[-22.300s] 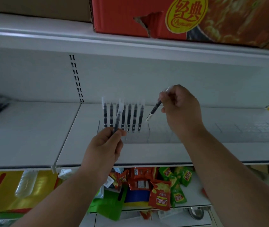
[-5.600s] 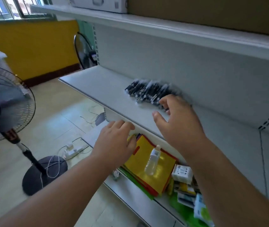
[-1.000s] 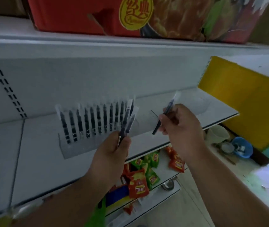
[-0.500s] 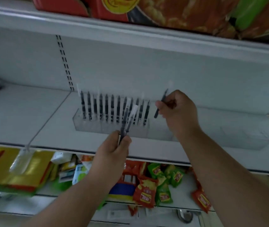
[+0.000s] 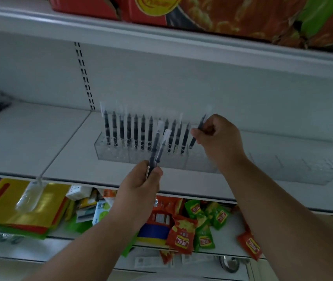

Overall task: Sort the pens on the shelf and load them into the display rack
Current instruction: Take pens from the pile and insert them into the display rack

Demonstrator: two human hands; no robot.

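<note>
Our right hand (image 5: 218,136) pinches one pen (image 5: 197,132), tip angled down at the rack (image 5: 181,159), just right of its upright row, likely seeking the next free slot. Our left hand (image 5: 139,187) grips two spares (image 5: 157,149) before the rack, ready to feed.

On the middle shelf (image 5: 64,159) sits the display rack (image 5: 121,154), a row of pens (image 5: 136,130) standing upright in its left part. Near of it, the left hand (image 5: 139,183) holds two pens (image 5: 157,148); just right of the row, the right hand (image 5: 217,134) holds a tilted pen (image 5: 197,130). Snack packets (image 5: 183,234) lie on the shelf below, a carton (image 5: 212,11) above.
</note>
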